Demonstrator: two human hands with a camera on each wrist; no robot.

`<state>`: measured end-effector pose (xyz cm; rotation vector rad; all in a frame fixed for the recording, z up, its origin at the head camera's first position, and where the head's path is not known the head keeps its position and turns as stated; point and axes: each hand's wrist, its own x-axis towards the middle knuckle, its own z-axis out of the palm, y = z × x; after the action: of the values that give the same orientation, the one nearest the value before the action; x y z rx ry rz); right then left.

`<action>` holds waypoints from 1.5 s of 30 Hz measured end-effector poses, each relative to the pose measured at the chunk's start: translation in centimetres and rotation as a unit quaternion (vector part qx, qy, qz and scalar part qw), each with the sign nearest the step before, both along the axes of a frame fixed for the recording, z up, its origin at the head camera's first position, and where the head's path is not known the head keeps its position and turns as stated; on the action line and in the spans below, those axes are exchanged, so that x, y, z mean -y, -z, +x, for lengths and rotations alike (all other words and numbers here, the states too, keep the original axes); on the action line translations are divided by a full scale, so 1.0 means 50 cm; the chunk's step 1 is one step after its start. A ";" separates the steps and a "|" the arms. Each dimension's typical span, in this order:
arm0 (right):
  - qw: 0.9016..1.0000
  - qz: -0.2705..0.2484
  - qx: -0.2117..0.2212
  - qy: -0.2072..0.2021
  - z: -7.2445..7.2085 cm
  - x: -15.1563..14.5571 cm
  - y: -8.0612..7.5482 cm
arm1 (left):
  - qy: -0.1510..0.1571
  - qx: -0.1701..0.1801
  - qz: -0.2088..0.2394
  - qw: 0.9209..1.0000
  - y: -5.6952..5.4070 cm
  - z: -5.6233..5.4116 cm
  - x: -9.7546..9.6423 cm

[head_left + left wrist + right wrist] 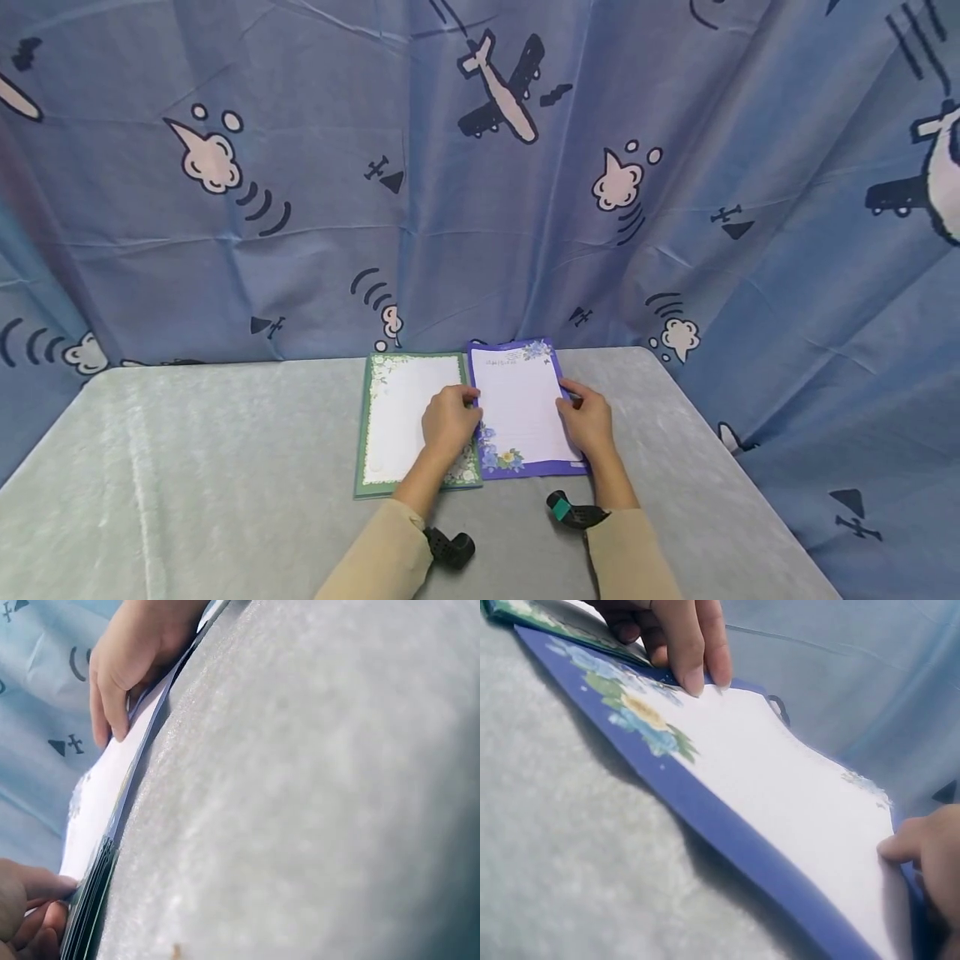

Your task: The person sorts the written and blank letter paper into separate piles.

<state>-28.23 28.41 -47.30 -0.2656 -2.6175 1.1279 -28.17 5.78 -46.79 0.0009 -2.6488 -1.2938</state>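
Observation:
A sheet of stationery paper (pixel 521 408) with a purple border and printed flowers lies at the right of a green-bordered stack of stationery paper (pixel 397 392). My left hand (pixel 447 419) pinches the purple sheet's left edge, over the right side of the green stack. At the opposite edge, my right hand (pixel 588 421) pinches the same sheet between thumb and fingers. The right wrist view shows the purple sheet (pixel 780 795) bowed, its front edge raised above a shadow. Several layers show along the side of the green stack (pixel 88 900) in the left wrist view.
A grey, fuzzy cloth covers the table (pixel 240 458). Behind it hangs a blue curtain (pixel 322 183) printed with planes and clouds, which also runs down the right side. Black wrist devices sit at both beige sleeves (pixel 390 542).

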 end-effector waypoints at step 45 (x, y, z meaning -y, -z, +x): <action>0.984 0.176 -0.021 -0.020 0.010 0.008 0.017 | 0.035 -0.035 -0.048 0.998 0.017 0.012 0.001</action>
<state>-27.71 28.00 -48.18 -0.1126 -2.7324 0.6526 -27.58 5.72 -47.64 -0.1509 -2.6706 -1.1623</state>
